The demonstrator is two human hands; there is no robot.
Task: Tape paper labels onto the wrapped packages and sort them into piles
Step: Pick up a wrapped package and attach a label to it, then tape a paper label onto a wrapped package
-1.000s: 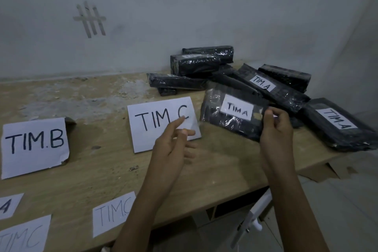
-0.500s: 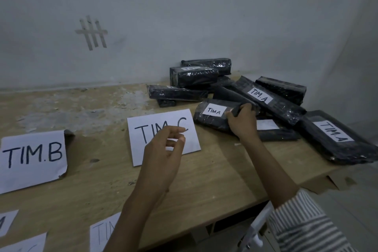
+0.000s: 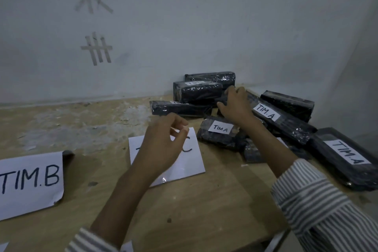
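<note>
packages point(image 3: 290, 125) crowd the table's point(image 3: 204, 210) far right corner.

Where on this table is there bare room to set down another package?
Bare wood lies between the TIM.B sheet and the TIM.C sheet, along the wall behind both sheets, and at the front edge of the table. The right rear corner is crowded: packages heap there, and the right hand grips one package.

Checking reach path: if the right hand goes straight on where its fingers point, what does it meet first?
Likely the labelled black wrapped package on the back stack, just beyond the right hand. Depth is unclear, so they may already touch.
</note>
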